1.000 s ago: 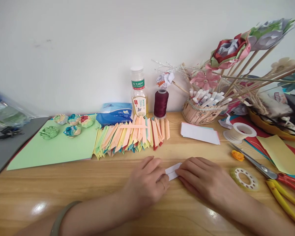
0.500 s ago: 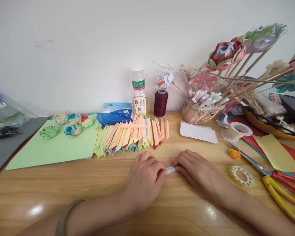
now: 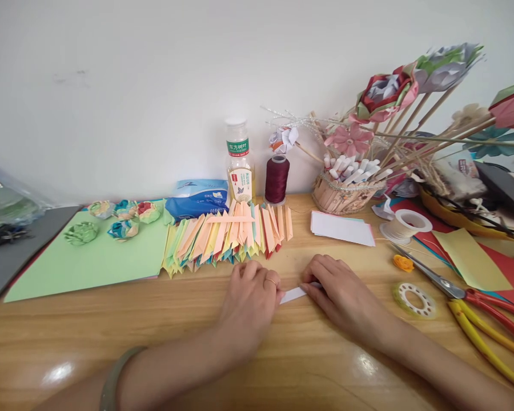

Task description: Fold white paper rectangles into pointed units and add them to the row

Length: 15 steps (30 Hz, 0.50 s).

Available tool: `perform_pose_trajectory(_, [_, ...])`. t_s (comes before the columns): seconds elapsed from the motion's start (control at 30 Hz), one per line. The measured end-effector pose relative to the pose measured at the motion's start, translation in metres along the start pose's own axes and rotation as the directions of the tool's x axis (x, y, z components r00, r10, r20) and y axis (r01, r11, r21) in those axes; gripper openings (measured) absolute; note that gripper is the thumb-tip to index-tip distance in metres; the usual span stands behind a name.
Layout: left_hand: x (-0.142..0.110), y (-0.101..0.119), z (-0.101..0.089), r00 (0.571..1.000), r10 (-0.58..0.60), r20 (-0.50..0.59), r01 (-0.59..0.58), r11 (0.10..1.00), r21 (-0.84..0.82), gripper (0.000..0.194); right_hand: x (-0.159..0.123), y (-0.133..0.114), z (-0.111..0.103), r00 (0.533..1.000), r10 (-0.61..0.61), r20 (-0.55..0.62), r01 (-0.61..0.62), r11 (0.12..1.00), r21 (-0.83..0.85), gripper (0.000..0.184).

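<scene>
A narrow strip of folded white paper [image 3: 293, 294] lies low over the wooden table between my hands. My left hand [image 3: 252, 302] pinches its left end, with the fingertips partly hidden behind the knuckles. At the other end, my right hand [image 3: 334, 291] grips the paper between thumb and fingers. Just beyond my left hand is a long pile of folded paper strips [image 3: 227, 237] in peach, yellow, green, blue and red. A stack of white paper slips [image 3: 342, 228] lies beyond my right hand.
On the right are scissors [image 3: 449, 287], yellow-handled pliers [image 3: 475, 331], a tape roll [image 3: 416, 300] and a white spool [image 3: 406, 225]. Paper flowers rest on green sheets [image 3: 89, 268] at left. Behind stand a bottle [image 3: 240, 165], maroon thread [image 3: 277, 180] and a basket [image 3: 346, 197].
My hands have drawn slightly apart, so more of the white strip shows between them. The whole view has shifted a little.
</scene>
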State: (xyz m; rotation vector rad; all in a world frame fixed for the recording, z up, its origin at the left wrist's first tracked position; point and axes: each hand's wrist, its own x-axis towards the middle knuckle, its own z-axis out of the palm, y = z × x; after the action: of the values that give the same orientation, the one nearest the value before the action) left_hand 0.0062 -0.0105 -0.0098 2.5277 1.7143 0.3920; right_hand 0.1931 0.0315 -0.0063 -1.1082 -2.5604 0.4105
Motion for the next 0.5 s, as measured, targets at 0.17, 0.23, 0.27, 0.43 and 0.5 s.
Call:
perform_pose_trajectory(0.17, [0.000, -0.005, 0.002, 0.994, 0.111, -0.025, -0.111, 0.994, 0.010, 0.010, 0.001, 0.002, -0.005, 0.999, 0.031, 0.030, -0.033, 0.998, 0.056, 0.013])
perform_pose_trajectory(0.23, [-0.001, -0.007, 0.002, 0.993, 0.114, -0.022, -0.114, 0.993, -0.005, 0.014, 0.001, 0.005, -0.008, 0.998, 0.042, 0.041, -0.044, 0.997, 0.065, 0.011])
perform_pose_trajectory(0.27, [-0.001, -0.007, 0.001, 0.994, 0.109, -0.016, -0.110, 0.994, -0.011, 0.011, 0.000, 0.007, -0.009, 0.998, 0.046, 0.044, -0.049, 0.996, 0.068, 0.010])
perform_pose_trajectory(0.43, [-0.001, -0.007, -0.003, 0.996, 0.086, 0.023, -0.085, 0.995, -0.043, 0.003, 0.000, 0.019, -0.015, 0.996, 0.055, 0.066, -0.061, 0.993, 0.102, 0.011])
perform_pose_trajectory(0.5, [-0.001, -0.007, -0.004, 0.996, 0.083, 0.029, -0.081, 0.995, -0.065, 0.004, 0.001, 0.023, -0.018, 0.996, 0.031, 0.082, -0.042, 0.989, 0.140, 0.013])
